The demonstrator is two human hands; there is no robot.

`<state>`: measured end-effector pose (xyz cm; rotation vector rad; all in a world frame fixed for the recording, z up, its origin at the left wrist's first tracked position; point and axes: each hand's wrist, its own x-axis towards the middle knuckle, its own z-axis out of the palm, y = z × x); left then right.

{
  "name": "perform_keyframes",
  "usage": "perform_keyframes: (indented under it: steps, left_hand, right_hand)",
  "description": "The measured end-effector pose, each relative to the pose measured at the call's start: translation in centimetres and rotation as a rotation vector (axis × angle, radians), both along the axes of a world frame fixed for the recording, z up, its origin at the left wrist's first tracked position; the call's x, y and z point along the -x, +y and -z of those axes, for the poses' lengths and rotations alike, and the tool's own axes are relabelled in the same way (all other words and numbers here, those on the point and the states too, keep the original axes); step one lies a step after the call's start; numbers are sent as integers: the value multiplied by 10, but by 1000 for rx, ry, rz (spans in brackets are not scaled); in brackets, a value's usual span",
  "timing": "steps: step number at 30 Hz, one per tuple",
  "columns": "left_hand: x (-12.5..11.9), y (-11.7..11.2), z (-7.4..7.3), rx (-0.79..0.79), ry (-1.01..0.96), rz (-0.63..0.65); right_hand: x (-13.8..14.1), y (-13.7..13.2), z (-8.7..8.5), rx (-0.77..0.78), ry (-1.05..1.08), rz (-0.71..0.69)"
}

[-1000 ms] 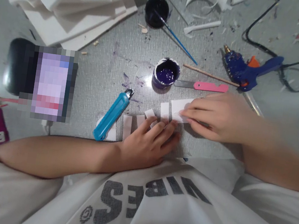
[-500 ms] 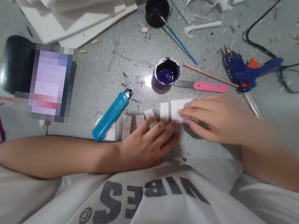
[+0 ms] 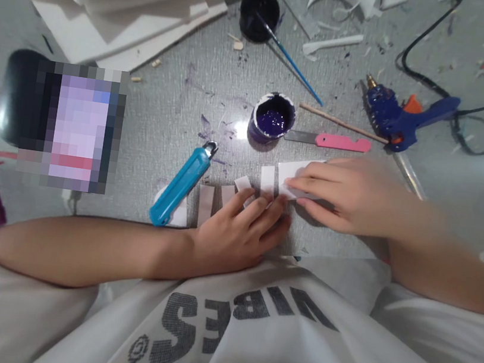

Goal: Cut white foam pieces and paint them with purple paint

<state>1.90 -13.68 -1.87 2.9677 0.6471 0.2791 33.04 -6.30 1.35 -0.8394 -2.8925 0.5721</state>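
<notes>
My left hand point(image 3: 240, 220) lies with its fingers spread over several narrow white strips point(image 3: 267, 179) that stand in a loose row on the table. Its fingertips touch the lower ends of the strips. To the right, my right hand point(image 3: 343, 196) grips a wider white piece point(image 3: 290, 173), flat like foam board or card; fingers and thumb cover much of it. A blue box cutter point(image 3: 182, 185) rests left of the row, partly over a white scrap point(image 3: 180, 213). Just beyond the hands is a pink-handled craft knife point(image 3: 344, 142).
A pot of purple paint point(image 3: 272, 119) stands beyond the strips. Further back are a black cup point(image 3: 259, 16) with a blue brush point(image 3: 296, 70), white foam sheets point(image 3: 122, 38) and a blue glue gun point(image 3: 406, 117) with its cord. A pixelated screen point(image 3: 78, 128) is at left.
The view has shifted slightly. My right hand and the wider white piece stay almost in place, its fingertips slightly further left on the piece. My left hand keeps its position.
</notes>
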Motion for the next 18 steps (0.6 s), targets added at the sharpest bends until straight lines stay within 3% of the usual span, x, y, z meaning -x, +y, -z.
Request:
perform_keyframes:
  steps: [18]
  left_hand:
    - [-2,-1,-1,-5,-19,-3]
  right_hand:
    - [3,0,-3,-124,8,-23]
